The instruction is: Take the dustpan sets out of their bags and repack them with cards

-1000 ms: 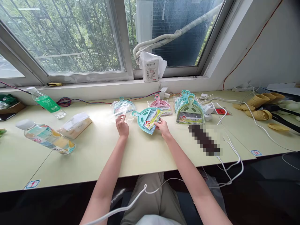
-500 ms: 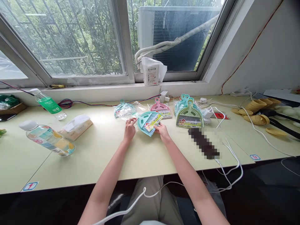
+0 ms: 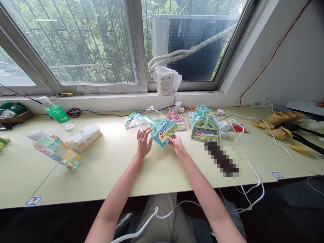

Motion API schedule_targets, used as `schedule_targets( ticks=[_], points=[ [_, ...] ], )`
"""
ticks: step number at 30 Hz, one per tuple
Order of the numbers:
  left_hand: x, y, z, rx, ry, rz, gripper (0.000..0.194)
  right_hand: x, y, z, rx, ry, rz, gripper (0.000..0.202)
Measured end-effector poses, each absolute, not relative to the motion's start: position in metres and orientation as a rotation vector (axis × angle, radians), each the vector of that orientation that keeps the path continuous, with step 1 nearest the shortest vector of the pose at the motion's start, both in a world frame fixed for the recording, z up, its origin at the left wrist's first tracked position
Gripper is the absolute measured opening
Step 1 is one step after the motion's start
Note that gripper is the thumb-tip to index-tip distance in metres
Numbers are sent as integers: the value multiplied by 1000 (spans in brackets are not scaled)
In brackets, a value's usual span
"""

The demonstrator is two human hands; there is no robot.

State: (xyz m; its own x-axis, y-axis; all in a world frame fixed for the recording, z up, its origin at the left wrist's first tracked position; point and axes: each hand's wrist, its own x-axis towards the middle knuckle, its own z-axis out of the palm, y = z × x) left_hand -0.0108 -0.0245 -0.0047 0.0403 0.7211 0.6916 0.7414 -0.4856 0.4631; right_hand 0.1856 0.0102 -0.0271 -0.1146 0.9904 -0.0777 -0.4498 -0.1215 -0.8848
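A teal dustpan-and-brush set (image 3: 163, 132) with a yellow-green label is tilted above the table, its handle toward the upper left. My right hand (image 3: 176, 144) grips its lower right edge. Beside its left side is my left hand (image 3: 144, 142), fingers spread, near the clear wrapping around the handle. Behind lie a wrapped teal set (image 3: 135, 119) and a wrapped pink set (image 3: 176, 120). To the right, several teal sets (image 3: 201, 113) stand stacked behind a green set (image 3: 206, 128).
On the left are two bottles (image 3: 57, 114) (image 3: 57, 150), a tissue pack (image 3: 86, 137) and coiled wire (image 3: 73, 112). White cables (image 3: 255, 172) cross the right side, near a blurred dark object (image 3: 221, 158) and yellow cups (image 3: 277, 118). A white box (image 3: 165, 83) sits on the sill.
The teal set has turned so its brush and label show more fully. My left hand's fingers have spread. The view has shifted slightly.
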Motion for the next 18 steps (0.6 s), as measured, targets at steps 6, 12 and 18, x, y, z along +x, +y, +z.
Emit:
schedule_targets(
  ticks=[6, 12, 18],
  points=[
    [-26, -9, 0, -1815, -1988, -2331, 65, 179, 6, -24, -804, -855, 1516, 38],
    [-19, -6, -4, -2567, -2021, -2742, 71, 172, -2, -19, -893, -980, 1431, 39],
    [-12, -15, -2, -2582, -2047, -2688, 68, 174, -4, -15, -1069, -1089, 1246, 35]
  ],
)
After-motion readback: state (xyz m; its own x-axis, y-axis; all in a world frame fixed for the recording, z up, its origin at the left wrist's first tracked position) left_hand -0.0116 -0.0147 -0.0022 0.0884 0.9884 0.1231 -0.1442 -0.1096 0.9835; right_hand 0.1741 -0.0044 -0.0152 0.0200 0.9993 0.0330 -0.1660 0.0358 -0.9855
